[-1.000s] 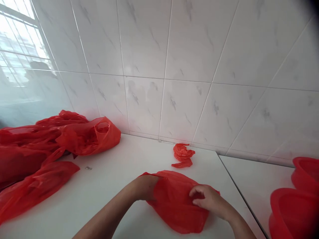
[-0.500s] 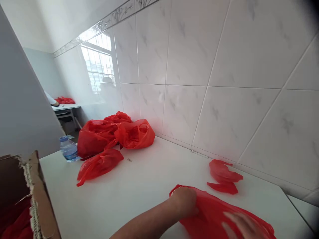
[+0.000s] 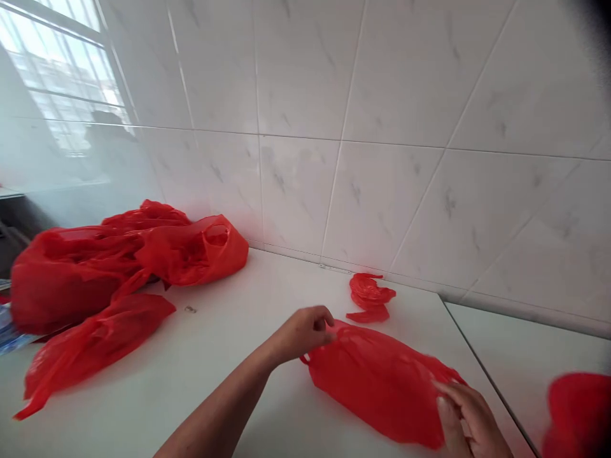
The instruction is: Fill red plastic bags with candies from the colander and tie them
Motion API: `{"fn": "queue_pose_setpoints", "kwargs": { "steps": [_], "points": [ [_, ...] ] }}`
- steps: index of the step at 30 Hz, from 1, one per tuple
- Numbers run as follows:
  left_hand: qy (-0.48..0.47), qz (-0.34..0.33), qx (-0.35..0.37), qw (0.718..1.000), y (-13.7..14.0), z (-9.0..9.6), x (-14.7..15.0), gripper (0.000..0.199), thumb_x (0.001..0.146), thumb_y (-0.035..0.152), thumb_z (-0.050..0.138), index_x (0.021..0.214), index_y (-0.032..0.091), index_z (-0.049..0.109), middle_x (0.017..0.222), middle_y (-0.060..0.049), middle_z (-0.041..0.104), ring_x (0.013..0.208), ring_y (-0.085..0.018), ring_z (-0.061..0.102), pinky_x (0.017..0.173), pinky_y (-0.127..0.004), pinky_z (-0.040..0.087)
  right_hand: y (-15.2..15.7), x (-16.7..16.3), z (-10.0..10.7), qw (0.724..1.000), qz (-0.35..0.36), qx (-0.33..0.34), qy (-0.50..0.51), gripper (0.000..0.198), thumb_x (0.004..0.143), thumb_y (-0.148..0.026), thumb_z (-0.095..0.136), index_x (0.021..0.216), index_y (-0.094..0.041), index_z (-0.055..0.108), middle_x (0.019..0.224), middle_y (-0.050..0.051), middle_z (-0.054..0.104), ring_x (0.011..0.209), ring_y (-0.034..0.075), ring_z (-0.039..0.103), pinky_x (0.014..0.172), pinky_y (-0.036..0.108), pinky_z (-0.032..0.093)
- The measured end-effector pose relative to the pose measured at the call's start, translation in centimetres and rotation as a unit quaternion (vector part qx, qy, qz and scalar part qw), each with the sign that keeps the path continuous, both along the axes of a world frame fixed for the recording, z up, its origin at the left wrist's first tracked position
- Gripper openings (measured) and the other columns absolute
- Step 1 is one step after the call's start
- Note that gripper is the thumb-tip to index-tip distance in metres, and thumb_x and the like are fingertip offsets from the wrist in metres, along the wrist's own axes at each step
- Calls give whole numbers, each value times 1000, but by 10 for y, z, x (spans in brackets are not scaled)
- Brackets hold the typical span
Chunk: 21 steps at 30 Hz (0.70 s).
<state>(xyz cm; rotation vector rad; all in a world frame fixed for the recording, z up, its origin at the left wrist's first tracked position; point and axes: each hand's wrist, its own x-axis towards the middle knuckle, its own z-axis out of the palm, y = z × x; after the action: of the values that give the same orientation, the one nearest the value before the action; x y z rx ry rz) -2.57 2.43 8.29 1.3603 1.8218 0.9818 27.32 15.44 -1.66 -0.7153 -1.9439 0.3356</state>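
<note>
A red plastic bag (image 3: 377, 375) is stretched lengthwise just above or on the white table, between my two hands. My left hand (image 3: 305, 334) is curled with thumb and forefinger pinched at the bag's left end, by its handles. At the other end, my right hand (image 3: 470, 413) grips the bag's edge between thumb and fingers. Behind it, close to the wall, lies a small crumpled piece of red plastic (image 3: 370, 297).
A heap of red plastic bags (image 3: 119, 261) fills the table's left side, with a knotted bag (image 3: 100, 340) in front. A water bottle (image 3: 9, 331) is partly cut off at the left edge. More red plastic (image 3: 580, 413) lies at far right. A tiled wall (image 3: 296, 184) borders the table (image 3: 229, 381).
The view has turned right, and the cardboard box has left it. My hands have drawn the bag out flatter; the right hand has come onto its right end.
</note>
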Motion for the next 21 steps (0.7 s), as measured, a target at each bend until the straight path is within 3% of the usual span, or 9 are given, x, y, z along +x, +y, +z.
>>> {"fn": "queue_pose_setpoints", "kwargs": {
  "steps": [3,5,8,11,14,17,19,21],
  "points": [
    [22,96,72,993,15,8,2,20,80,37,50,92,22,57,77,2,57,63,-12,52,49,-21,42,-3,-3,15,996,-48,-56,41,25,90,-42,49,90,-20,60,87,8,62,76,20,60,61,25,49],
    [65,106,109,986,31,13,4,18,80,36,52,90,22,57,80,1,60,70,-13,55,57,-23,46,-3,-7,16,988,-59,-143,13,30,90,-48,46,83,-21,57,77,4,59,68,17,56,57,23,45],
    [138,39,120,982,59,18,10,23,83,38,51,100,24,58,102,-3,62,87,-15,60,68,-25,49,1,-14,7,964,-34,-265,-18,42,90,-56,40,69,-21,48,61,-1,47,56,15,45,51,22,38],
    [219,-72,91,969,92,17,19,33,86,32,47,118,28,55,131,-4,51,102,-16,58,75,-25,51,8,-19,-2,946,-11,-324,-3,46,89,-59,38,65,-21,39,59,-2,40,56,14,39,50,22,35],
    [272,-146,57,949,127,10,30,40,84,16,47,118,33,60,145,-1,40,118,-19,52,91,-31,47,14,-21,-6,941,-19,-337,-13,46,89,-60,38,64,-21,36,59,-2,38,57,14,36,50,23,32],
    [329,-181,13,927,154,-2,36,40,81,11,50,108,34,67,149,2,35,136,-28,30,105,-45,34,17,-23,-6,947,-35,-316,-46,46,89,-58,38,62,-21,33,57,-3,36,56,14,34,50,23,28],
    [365,-179,-22,913,164,-11,33,30,79,15,57,100,31,69,146,0,40,137,-34,25,105,-53,30,18,-24,-6,951,-40,-302,-58,46,90,-57,37,62,-21,31,57,-4,35,56,13,33,51,23,26],
    [394,-160,-55,903,166,-18,23,19,77,20,63,95,25,69,136,-6,50,132,-35,32,101,-56,33,17,-25,-5,953,-45,-294,-62,45,90,-55,37,62,-21,30,56,-4,33,55,13,32,50,23,25]
  ]
}}
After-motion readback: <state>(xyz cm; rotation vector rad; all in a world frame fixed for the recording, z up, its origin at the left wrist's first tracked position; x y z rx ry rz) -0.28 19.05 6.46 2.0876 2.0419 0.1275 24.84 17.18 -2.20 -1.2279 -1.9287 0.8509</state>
